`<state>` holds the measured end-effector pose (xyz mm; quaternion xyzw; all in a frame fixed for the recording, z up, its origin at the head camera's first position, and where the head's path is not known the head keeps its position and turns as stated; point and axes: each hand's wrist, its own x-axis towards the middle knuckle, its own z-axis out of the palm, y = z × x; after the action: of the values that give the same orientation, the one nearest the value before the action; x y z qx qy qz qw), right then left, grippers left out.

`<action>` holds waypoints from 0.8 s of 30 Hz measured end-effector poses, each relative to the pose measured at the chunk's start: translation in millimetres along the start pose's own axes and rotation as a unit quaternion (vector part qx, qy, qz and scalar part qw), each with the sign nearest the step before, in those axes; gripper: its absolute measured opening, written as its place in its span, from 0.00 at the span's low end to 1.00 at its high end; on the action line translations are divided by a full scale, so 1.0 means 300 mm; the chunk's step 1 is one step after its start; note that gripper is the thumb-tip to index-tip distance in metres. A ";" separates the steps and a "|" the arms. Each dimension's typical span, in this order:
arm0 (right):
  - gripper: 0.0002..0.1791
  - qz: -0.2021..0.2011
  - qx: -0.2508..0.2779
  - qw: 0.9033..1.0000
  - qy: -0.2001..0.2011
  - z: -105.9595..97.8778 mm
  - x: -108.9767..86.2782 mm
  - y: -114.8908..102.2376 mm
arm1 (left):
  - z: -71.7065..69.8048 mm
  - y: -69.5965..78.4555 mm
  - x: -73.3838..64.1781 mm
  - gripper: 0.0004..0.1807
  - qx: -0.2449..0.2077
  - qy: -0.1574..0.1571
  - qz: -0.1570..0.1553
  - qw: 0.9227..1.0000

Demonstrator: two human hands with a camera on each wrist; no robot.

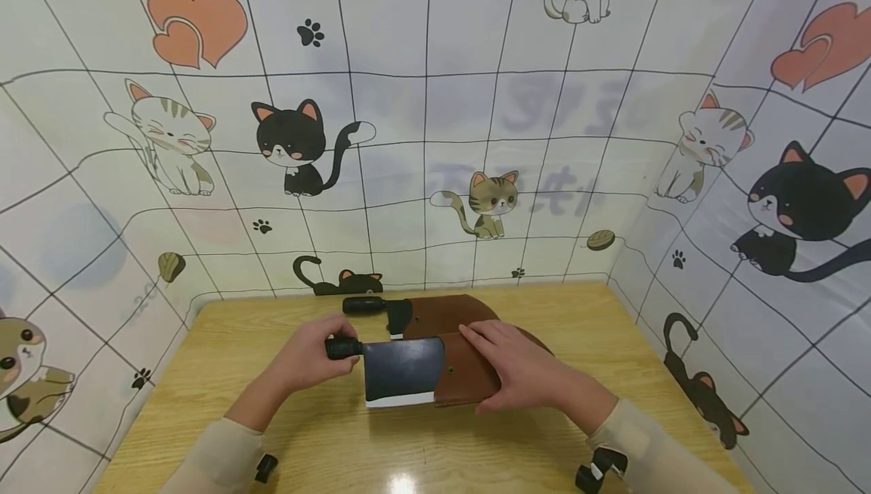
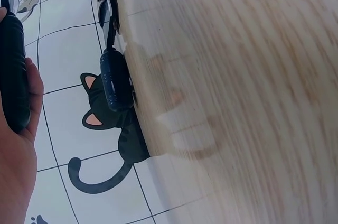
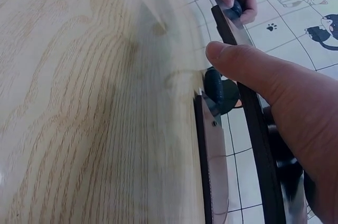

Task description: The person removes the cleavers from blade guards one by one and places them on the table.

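A cleaver (image 1: pixel 404 368) with a dark, bright-edged blade is held above the table, its far end inside a brown leather sheath (image 1: pixel 466 377). My left hand (image 1: pixel 309 354) grips its black handle (image 2: pixel 14 71). On the right, my right hand (image 1: pixel 524 369) holds the sheath, fingers over its face and the thumb (image 3: pixel 240 63) along the dark lower edge. Behind lies a second cleaver (image 1: pixel 399 316), its blade mostly covered by another brown sheath (image 1: pixel 449 309) and its black handle (image 1: pixel 364 305) pointing left.
The wooden table (image 1: pixel 313 441) meets a cloth wall (image 1: pixel 388 116) printed with cats and grid lines at the back and sides. A small black device (image 1: pixel 599 467) is strapped at the right wrist, and another black piece (image 1: pixel 267 468) shows at the left.
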<state>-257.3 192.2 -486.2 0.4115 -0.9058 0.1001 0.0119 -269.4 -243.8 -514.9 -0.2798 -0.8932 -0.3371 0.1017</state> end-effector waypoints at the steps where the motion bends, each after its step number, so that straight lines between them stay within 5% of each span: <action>1: 0.74 -0.002 -0.001 1.000 0.003 -0.001 0.000 0.000 | 0.000 -0.001 0.000 0.21 0.001 0.001 0.000 1.000; 24: 0.74 -0.006 0.000 1.000 0.012 0.000 -0.017 0.019 | 0.002 -0.016 -0.007 0.20 0.003 0.015 0.022 1.000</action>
<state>-258.2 199.5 -487.7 0.4161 -0.9030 0.1047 0.0236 -270.3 -247.3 -518.7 -0.2943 -0.8862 -0.3359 0.1234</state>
